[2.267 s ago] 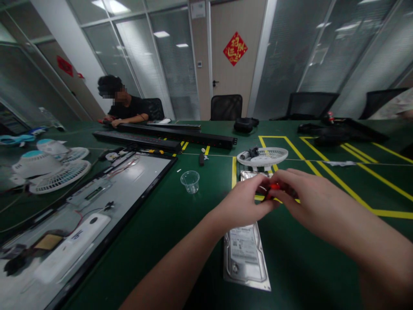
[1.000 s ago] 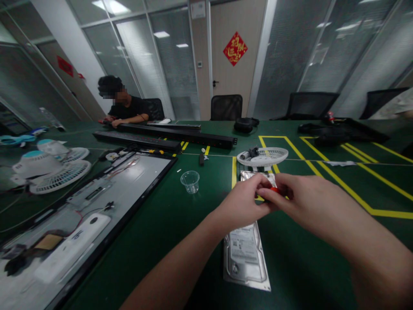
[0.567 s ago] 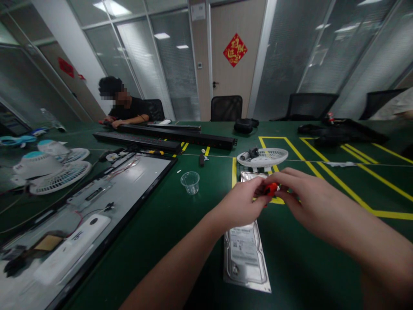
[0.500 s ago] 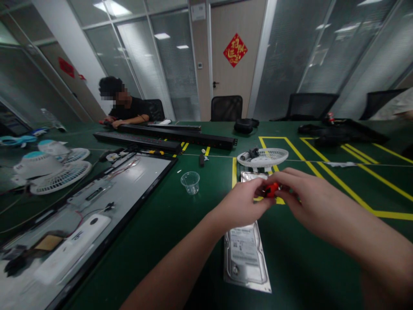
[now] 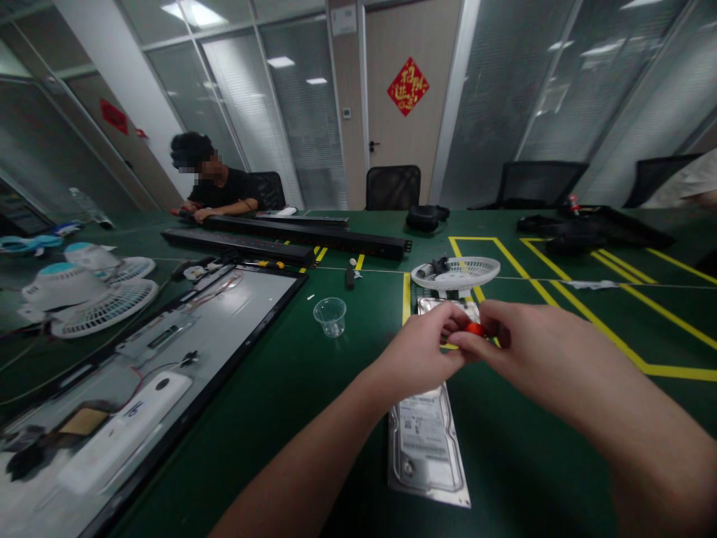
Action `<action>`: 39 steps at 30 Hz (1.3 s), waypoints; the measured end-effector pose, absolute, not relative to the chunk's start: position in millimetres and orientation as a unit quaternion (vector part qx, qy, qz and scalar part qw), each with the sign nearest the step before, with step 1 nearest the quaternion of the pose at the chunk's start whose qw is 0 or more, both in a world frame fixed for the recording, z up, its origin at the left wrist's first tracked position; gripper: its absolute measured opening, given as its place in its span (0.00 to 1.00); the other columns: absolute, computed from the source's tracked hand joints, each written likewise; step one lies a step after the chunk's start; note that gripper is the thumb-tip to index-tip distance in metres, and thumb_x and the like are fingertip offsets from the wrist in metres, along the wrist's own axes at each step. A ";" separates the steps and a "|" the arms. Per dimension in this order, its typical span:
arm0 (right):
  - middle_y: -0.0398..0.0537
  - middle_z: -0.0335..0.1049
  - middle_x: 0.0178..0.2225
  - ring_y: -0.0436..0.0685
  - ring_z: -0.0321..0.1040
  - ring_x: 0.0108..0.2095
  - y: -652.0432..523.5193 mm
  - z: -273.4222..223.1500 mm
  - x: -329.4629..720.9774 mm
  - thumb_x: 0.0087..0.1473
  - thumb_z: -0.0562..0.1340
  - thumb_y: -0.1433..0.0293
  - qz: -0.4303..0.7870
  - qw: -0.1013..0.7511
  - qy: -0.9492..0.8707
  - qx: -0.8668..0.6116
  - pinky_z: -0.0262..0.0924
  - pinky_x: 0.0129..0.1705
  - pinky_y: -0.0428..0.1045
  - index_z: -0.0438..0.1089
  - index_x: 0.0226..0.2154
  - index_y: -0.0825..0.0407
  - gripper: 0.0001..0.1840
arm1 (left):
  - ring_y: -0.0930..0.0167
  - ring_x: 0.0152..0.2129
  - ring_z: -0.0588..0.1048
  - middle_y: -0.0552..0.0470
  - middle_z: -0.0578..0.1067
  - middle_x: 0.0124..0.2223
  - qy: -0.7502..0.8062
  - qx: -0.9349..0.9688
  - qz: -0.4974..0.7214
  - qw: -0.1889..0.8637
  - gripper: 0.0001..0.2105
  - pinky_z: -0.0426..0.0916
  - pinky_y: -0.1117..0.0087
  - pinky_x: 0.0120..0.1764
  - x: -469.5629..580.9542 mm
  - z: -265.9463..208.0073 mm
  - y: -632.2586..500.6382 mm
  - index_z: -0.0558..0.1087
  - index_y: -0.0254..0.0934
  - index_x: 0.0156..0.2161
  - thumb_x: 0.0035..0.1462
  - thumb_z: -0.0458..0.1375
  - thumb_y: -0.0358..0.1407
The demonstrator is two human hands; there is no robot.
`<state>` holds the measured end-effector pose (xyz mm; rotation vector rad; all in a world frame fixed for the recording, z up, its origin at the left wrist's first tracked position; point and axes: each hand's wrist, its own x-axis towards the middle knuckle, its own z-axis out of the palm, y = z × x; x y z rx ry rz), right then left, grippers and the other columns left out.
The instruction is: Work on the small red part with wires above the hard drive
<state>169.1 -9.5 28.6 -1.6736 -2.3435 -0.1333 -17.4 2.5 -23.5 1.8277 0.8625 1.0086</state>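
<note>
My left hand (image 5: 426,342) and my right hand (image 5: 511,329) meet in front of me, both closed around a small red object (image 5: 476,329). The fingers hide most of it, so its kind cannot be made out. Beneath my left hand a silver hard drive (image 5: 421,437) lies label up on the green table, its far end covered by the hand. Just beyond my fingers another silver metal part (image 5: 429,305) shows partly. Farther back sits a round white fan grille (image 5: 487,270) with a dark item in it. To the left stands a clear plastic cup (image 5: 330,317).
A large opened display panel (image 5: 224,314) fills the left, carrying a white power strip (image 5: 126,433). White fan parts (image 5: 106,306) stand behind it. Long black rack strips (image 5: 336,240) lie farther back, near a seated person (image 5: 224,187). A black case (image 5: 423,218) rests at the far edge.
My right hand has turned over the red object, its thumb now lying across toward my left fingers. Less of the red shows. My left hand has barely moved.
</note>
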 end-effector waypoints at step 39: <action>0.59 0.81 0.49 0.65 0.80 0.40 -3.7 23.5 181.1 0.64 0.58 0.75 0.000 0.193 -0.870 -0.454 0.68 0.38 0.57 0.80 0.49 0.49 0.18 | 0.60 0.51 0.84 0.41 0.84 0.54 0.356 0.724 0.379 0.453 0.13 0.78 0.57 0.53 -17.6 -29.1 5.3 0.73 0.38 0.57 0.69 0.60 0.30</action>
